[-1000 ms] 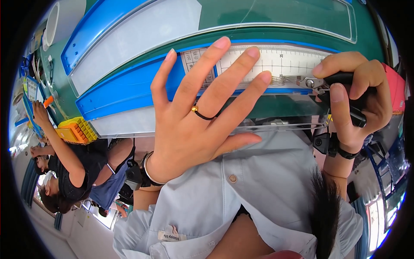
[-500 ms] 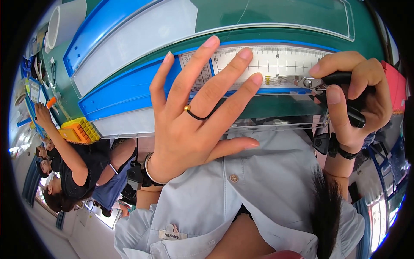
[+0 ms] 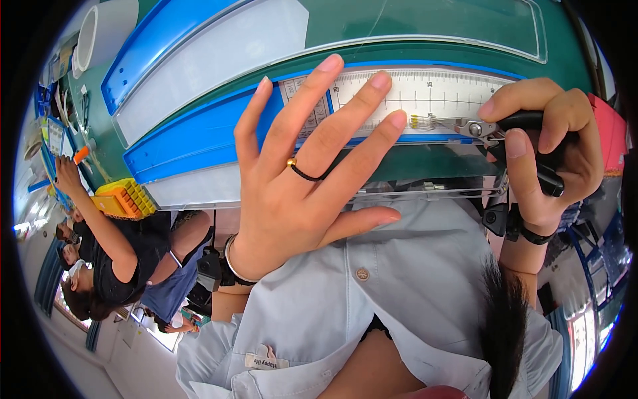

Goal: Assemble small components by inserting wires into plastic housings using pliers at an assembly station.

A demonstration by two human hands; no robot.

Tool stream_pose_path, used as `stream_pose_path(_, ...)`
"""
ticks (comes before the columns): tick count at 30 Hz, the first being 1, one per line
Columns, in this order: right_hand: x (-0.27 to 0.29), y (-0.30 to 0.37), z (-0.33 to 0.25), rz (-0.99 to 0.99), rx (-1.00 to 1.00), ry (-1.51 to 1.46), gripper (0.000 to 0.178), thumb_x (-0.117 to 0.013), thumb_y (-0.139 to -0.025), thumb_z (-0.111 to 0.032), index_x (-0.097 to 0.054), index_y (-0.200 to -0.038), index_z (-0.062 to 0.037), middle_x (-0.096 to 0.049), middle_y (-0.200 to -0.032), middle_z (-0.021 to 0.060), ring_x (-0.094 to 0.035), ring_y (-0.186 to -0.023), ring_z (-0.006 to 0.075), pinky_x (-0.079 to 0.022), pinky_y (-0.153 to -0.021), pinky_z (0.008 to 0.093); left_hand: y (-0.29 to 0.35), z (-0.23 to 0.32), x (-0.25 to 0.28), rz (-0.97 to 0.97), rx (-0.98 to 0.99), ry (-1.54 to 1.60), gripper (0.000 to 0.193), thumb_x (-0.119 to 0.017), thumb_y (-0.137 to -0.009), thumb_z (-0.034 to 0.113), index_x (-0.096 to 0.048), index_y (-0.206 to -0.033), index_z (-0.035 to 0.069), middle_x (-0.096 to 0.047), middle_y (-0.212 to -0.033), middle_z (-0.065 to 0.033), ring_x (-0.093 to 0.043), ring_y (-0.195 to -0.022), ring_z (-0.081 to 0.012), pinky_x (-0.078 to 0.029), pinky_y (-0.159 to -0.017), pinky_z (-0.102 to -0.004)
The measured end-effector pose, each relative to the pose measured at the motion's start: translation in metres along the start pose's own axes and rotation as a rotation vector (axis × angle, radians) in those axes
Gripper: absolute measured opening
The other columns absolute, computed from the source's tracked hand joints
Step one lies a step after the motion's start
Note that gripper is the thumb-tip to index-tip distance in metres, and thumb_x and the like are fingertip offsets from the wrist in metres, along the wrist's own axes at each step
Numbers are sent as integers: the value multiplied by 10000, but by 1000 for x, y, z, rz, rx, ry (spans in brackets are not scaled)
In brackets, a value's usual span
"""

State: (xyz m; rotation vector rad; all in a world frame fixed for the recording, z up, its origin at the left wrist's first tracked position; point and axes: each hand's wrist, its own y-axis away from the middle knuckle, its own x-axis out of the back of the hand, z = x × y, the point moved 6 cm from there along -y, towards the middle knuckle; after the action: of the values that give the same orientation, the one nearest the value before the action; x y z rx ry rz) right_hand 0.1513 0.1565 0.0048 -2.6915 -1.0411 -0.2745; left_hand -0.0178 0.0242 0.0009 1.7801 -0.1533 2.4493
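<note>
My left hand is spread with its fingers apart, above the long blue tray. The middle and index fingertips reach over the white ruler in the tray, and a black band with a gold bead circles one finger. At the ruler's right end my right hand is closed round the black handles of a pair of pliers, thumb below and fingers above. The silver jaws point left to a small bundle of thin wires with yellow bits on the ruler's lower edge. Whether the jaws grip it I cannot tell.
A clear plastic edge runs along the table's near side. Farther off lie another blue tray and a white sheet on the green table. At left are an orange and yellow block and a seated co-worker.
My left hand has shifted very slightly to the right. The right hand and the pliers stay almost where they were. The co-worker at left has moved a little.
</note>
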Motion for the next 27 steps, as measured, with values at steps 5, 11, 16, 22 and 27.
stream_pose_path(5, -3, -4, 4, -29, 35, -8, 227, -618, -892, 36, -412, -899, -58, -682, -990, 255, -604, -795, 164, -517, -675, 246, 0, -4, -2, -16, 14, 16, 726, -483, -869, 738, -728, -1282, 194, -626, -1428, -81, -471, -1407, -362, -263, -1174, -540)
stream_pose_path(11, -3, -5, 0, -25, 85, 24, 249, -646, -890, 7, -404, -901, -53, -667, -994, 251, -592, -802, 171, -510, -690, 255, 0, -9, 11, 28, 17, 151, 694, -560, -866, 685, -725, -1268, 144, -626, -1420, -111, -498, -1382, -366, -301, -1149, -546)
stream_pose_path(16, 19, 16, 9, 169, -121, -79, 248, -622, -930, -41, -374, -943, -51, -610, -1008, 228, -549, -725, 135, -486, -595, 219, -22, -13, 23, 454, 125, 350, 515, -811, -732, 125, -652, -1215, 42, -614, -1238, -121, -587, -1139, -328, -474, -992, -463)
stream_pose_path(22, 20, 25, 14, 101, -137, -117, 242, -607, -891, -21, -370, -926, -58, -590, -978, 203, -522, -752, 130, -490, -586, 218, -34, -14, 19, 474, 230, 278, 337, -822, -734, 89, -662, -1029, 57, -587, -998, -73, -570, -970, -288, -464, -832, -401)
stream_pose_path(27, 16, 22, 19, 102, -121, -155, 257, -630, -896, -56, -375, -927, -57, -590, -973, 191, -519, -738, 123, -480, -568, 201, -37, -18, 21, 468, 222, 270, 287, -815, -750, 102, -649, -981, 64, -592, -979, -55, -574, -948, -270, -458, -803, -386)
